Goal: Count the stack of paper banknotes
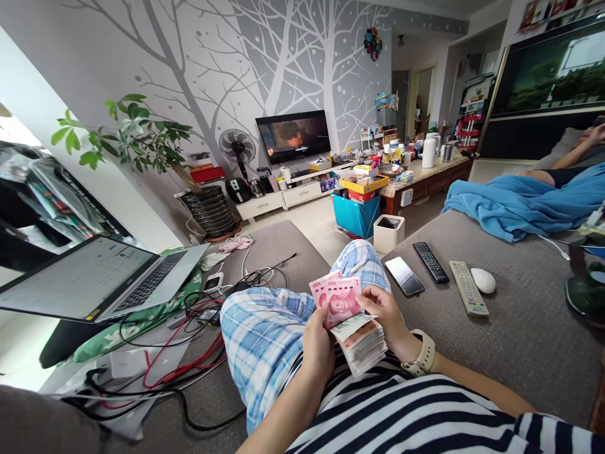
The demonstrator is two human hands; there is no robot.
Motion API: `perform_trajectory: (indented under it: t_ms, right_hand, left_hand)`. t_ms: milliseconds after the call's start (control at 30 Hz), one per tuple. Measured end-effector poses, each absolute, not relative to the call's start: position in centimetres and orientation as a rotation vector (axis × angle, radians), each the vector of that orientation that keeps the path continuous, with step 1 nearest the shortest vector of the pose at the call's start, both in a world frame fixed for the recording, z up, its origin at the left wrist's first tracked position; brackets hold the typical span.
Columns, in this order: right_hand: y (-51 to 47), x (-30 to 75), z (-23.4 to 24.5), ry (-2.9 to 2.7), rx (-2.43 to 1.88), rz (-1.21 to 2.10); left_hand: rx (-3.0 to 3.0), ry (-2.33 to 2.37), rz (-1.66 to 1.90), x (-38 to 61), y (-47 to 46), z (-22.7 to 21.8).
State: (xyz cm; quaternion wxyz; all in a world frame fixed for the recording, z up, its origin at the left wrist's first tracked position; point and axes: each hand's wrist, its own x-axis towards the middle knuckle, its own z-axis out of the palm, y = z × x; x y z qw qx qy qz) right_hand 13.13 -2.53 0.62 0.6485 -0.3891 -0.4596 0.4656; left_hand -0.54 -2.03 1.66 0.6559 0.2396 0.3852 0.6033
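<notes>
I sit on a grey sofa with my legs in blue checked trousers. My left hand (317, 345) is closed around a thick stack of banknotes (363, 343) held in my lap. My right hand (385, 312), with a pale watch on its wrist, pinches the top pink banknotes (336, 298) and lifts them up from the stack. The lifted notes stand fanned and upright between the two hands.
A phone (404, 275), two remote controls (430, 261) (467, 287) and a white mouse (483, 280) lie on the sofa to my right. An open laptop (101, 277) and tangled cables (189, 359) lie to my left. Another person lies under a blue blanket (515, 205) at far right.
</notes>
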Motion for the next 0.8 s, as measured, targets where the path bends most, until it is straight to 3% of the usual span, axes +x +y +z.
perform_trajectory:
  t_ms: [800]
  right_hand:
    - [-3.09, 13.08, 1.17, -1.011, -0.817, 1.118]
  left_hand:
    - [0.57, 0.873, 1.373, -0.61, -1.7, 0.6]
